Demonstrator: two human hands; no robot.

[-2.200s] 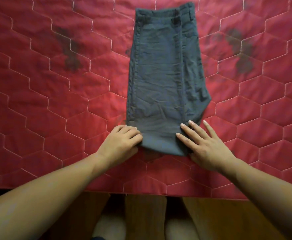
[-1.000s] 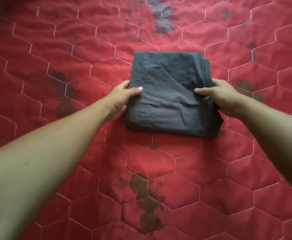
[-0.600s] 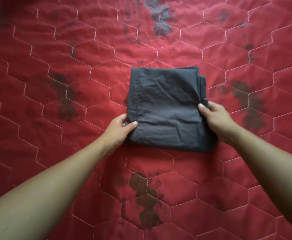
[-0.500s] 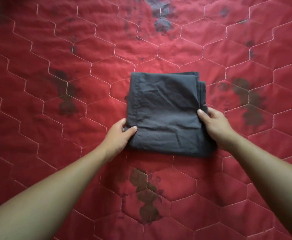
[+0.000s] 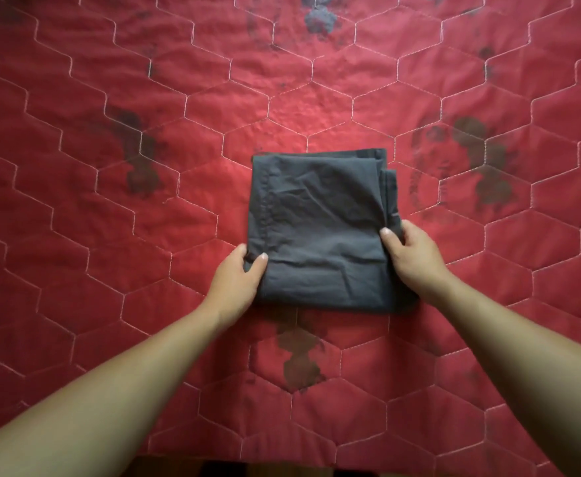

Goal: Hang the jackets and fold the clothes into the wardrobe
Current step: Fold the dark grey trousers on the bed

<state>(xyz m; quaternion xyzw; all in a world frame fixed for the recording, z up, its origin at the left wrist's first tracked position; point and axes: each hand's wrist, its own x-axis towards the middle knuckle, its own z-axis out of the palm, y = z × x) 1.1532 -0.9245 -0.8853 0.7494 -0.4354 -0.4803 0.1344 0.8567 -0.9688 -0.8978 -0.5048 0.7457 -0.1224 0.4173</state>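
Note:
A pair of dark grey trousers [image 5: 320,228], folded into a compact rectangle, lies on the red quilted bedspread [image 5: 110,201]. My left hand [image 5: 239,280] grips the bundle's near left corner, thumb on top and fingers tucked under the edge. My right hand [image 5: 411,256] grips the right edge the same way, thumb pressed on the top layer and fingers below. Layered fabric edges show along the bundle's right side.
The bedspread has white hexagon stitching and dark flower prints [image 5: 297,359] around the bundle. Its near edge runs along the bottom of the view, with a strip of brown floor [image 5: 247,471] below it.
The trousers went from a long half-fold to a compact rectangle. Both hands slid down its sides toward the near corners, and the bundle came slightly nearer to me.

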